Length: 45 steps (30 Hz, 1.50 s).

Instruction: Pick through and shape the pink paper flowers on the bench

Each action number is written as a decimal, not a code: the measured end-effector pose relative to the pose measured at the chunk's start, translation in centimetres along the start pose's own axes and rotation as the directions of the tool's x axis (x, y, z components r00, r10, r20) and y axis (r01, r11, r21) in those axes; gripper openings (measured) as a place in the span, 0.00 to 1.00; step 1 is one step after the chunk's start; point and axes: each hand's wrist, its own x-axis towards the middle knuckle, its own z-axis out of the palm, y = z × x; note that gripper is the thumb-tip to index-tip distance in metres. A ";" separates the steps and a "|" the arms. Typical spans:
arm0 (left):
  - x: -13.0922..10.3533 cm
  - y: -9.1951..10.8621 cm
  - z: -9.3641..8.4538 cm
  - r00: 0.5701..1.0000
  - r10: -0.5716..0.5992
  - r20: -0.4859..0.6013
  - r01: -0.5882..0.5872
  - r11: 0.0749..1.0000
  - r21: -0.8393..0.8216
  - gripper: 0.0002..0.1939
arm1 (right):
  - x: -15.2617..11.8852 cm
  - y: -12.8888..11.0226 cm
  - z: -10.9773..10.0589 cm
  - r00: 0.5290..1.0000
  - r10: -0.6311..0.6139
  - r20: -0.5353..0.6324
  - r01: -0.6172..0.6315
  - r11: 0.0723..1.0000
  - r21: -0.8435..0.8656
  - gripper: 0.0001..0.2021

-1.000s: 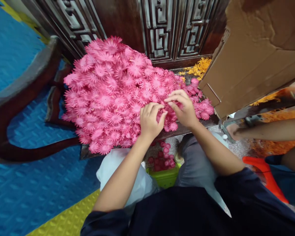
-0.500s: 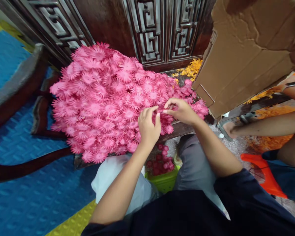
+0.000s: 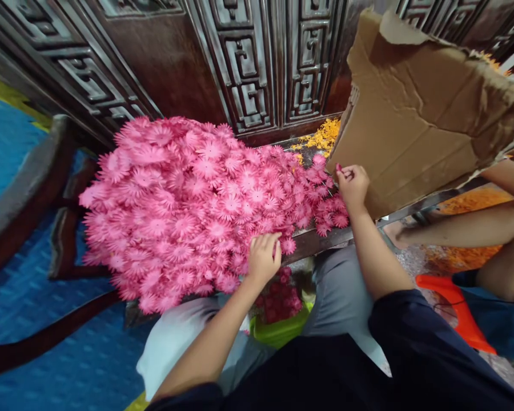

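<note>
Here, pink flowers heaped left of right hand, pink piece pinched there, left hand curled alongside, grip unclear

The right hand is no longer close beside the left hand; the two are now well apart. It has moved right, to just beside the lower corner of the cardboard, with a small pink piece at its fingertips. The left hand's thumb and fingers, spread wider before, are nearer together. Pink flowers lie in the gap between the hands. The view has shifted, so the cardboard's torn top edge now shows above and right of the right hand.
</note>
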 end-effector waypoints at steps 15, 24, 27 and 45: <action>-1.8 1.2 -1.1 0.997 0.032 0.067 -0.024 0.993 -0.115 0.10 | 1.5 0.4 6.5 0.885 0.216 0.412 0.072 0.812 -0.580 0.17; -1.7 0.6 -1.5 0.992 -0.088 0.093 0.101 0.985 -0.141 0.10 | 1.9 2.3 8.3 0.867 0.126 0.482 0.207 0.788 -0.580 0.22; -1.8 0.7 -1.6 0.989 -0.086 0.119 0.103 0.983 -0.150 0.10 | 1.8 2.0 8.6 0.859 0.167 0.484 0.190 0.774 -0.604 0.21; -0.9 0.4 -2.2 0.992 -0.089 0.089 0.103 0.983 -0.155 0.11 | 2.4 -4.2 3.9 0.922 0.185 0.339 -0.053 0.930 -0.363 0.14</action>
